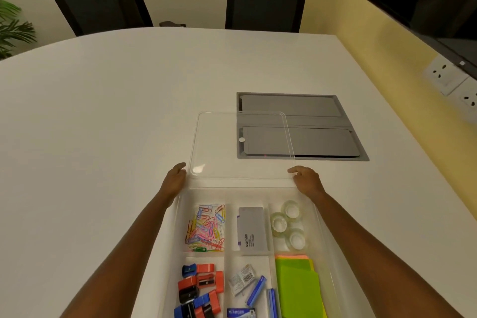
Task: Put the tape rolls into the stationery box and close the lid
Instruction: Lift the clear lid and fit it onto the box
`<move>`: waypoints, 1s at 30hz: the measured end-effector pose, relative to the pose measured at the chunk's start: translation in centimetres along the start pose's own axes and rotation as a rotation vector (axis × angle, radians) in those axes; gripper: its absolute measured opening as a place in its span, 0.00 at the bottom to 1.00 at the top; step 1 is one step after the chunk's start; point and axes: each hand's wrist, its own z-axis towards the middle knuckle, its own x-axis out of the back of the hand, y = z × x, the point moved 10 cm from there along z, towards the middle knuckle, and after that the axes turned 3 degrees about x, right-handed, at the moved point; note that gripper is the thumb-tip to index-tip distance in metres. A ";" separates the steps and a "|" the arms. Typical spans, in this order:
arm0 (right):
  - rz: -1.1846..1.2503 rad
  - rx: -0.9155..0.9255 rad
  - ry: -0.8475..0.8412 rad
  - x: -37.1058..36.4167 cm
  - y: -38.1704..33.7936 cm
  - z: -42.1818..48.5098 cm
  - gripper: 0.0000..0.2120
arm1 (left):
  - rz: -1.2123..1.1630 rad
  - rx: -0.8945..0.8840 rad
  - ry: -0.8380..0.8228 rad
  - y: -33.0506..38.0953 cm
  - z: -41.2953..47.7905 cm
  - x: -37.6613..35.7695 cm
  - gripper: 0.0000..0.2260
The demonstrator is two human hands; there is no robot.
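Observation:
A clear stationery box (327, 240) with several compartments lies on the white table in front of me. Three clear tape rolls (287, 224) sit in its far right compartment. The transparent lid (219, 147) lies flat on the table just beyond the box. My left hand (175, 179) holds the lid's near left corner and my right hand (305, 179) holds its near right corner. The lid's near edge touches the box's far rim.
Other compartments hold coloured paper clips (206, 227), a grey Camlin box (251, 230), sharpeners (201, 289), staples and green sticky notes (299, 289). A grey cable hatch (317, 121) is set in the table beyond. Chairs stand at the far edge.

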 end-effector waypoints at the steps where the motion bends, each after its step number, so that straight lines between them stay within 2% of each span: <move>1: -0.015 -0.006 0.002 0.0 0.1 0.4 0.16 | -0.004 0.001 0.000 0.0 0.5 -0.1 0.19; 6: -0.087 -0.065 -0.071 -0.6 0.8 1.6 0.12 | -0.090 0.016 0.063 -0.2 1.8 0.0 0.17; 12: -0.245 -0.058 -0.130 -1.0 0.7 2.0 0.11 | -0.406 0.027 0.055 -0.3 2.2 0.4 0.19; 16: -0.214 0.034 0.047 0.9 0.1 1.3 0.04 | -0.413 -0.015 0.016 1.5 1.6 0.6 0.19; 18: -0.162 0.150 0.137 2.3 -1.0 0.5 0.03 | -0.455 -0.050 0.008 2.5 1.1 0.9 0.18; 22: -0.076 0.440 0.251 5.4 -4.9 -1.9 0.01 | -0.551 -0.158 0.120 4.7 -0.1 2.7 0.15; 25: -0.021 0.511 0.332 7.8 -7.1 -3.4 0.03 | -0.587 -0.254 0.203 6.4 -1.6 4.3 0.13; 30: 0.098 0.629 0.640 14.0 -11.5 -7.0 0.02 | -0.559 -0.468 0.238 10.3 -5.6 6.4 0.14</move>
